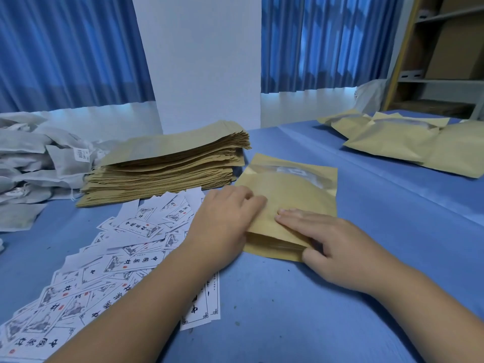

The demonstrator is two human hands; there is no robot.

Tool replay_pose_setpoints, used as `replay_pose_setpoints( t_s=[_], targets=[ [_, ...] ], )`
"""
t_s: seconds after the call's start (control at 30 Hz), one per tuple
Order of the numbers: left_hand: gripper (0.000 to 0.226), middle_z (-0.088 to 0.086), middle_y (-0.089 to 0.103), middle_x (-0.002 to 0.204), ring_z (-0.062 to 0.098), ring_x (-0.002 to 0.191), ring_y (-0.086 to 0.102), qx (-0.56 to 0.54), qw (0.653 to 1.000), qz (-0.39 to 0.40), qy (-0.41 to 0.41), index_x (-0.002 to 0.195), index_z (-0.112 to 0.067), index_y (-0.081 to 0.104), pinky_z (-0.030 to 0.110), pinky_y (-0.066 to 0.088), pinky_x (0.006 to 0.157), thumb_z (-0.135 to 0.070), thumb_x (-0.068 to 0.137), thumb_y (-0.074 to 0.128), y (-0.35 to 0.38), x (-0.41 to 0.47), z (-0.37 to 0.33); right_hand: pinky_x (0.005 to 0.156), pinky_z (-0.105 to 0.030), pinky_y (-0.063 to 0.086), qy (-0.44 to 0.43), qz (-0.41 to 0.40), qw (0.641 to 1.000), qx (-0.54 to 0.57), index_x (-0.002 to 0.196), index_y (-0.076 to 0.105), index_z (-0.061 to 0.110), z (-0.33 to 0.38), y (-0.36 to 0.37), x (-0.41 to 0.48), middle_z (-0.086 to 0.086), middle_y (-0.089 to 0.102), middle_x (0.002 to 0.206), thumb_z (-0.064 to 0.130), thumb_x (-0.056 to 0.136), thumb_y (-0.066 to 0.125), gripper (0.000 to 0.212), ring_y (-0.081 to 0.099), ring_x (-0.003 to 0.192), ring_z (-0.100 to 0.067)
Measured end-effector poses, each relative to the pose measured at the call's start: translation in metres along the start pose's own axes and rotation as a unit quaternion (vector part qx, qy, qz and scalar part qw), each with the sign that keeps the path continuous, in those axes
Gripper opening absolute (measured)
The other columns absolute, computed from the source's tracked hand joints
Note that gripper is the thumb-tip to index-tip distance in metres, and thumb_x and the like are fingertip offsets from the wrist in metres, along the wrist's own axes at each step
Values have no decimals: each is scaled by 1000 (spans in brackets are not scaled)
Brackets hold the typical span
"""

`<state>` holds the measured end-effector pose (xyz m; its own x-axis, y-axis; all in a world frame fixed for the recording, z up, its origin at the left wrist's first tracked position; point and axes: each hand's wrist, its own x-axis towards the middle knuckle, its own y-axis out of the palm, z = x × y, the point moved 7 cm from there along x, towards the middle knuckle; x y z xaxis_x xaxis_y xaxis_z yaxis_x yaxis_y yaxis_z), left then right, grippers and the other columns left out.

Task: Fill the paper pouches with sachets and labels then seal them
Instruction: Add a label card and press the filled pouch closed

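A filled kraft paper pouch [293, 189] with a clear window lies flat on the blue table in the middle, its mouth toward me. My left hand [225, 218] rests on the pouch's left edge with fingers bent over it. My right hand [324, 239] lies on the near part of the pouch, fingers straight and flat on top, thumb at the mouth edge. A tall stack of flat pouches [167, 163] stands behind my left hand. Printed white labels [110, 260] are spread at the left front. White sachets [31, 163] are heaped at the far left.
Several filled pouches [408, 142] lie at the back right of the blue table [314, 310]. Blue curtains and a white pillar stand behind. A shelf with cardboard boxes [450, 48] is at the far right, with a white bag beside it.
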<state>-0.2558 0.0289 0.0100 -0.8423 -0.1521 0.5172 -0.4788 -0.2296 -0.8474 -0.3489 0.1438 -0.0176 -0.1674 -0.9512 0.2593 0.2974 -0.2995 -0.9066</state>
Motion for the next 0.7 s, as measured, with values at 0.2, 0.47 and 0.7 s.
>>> replay_pose_setpoints(
  t_s=[0.2, 0.47, 0.7],
  targets=[
    [29, -5, 62, 115, 16, 107, 55, -88, 984, 127, 86, 118, -18, 66, 32, 45, 90, -24, 94, 51, 6, -19, -24, 120, -31, -4, 21, 84, 994, -67, 149, 21, 44, -7, 19, -1, 31, 7, 154, 27, 92, 37, 61, -7, 141, 13],
    [54, 1, 17, 159, 19, 145, 14, 34, 977, 207, -37, 148, -22, 27, 40, 16, 116, -46, 100, 26, 33, -23, -25, 119, -37, -11, 29, 170, 978, -120, 153, -4, 35, -9, 31, -6, 24, -15, 156, 51, 99, 20, 61, -24, 140, 5],
    [70, 3, -9, 162, 25, 148, -4, 11, 944, 323, -72, 154, -25, 4, 45, 4, 119, -61, 96, 17, 45, -32, -18, 120, -25, 4, 26, 97, 991, -85, 152, 23, 31, -4, 24, -6, 17, 12, 158, 50, 100, 27, 55, 0, 144, 4]
  ],
)
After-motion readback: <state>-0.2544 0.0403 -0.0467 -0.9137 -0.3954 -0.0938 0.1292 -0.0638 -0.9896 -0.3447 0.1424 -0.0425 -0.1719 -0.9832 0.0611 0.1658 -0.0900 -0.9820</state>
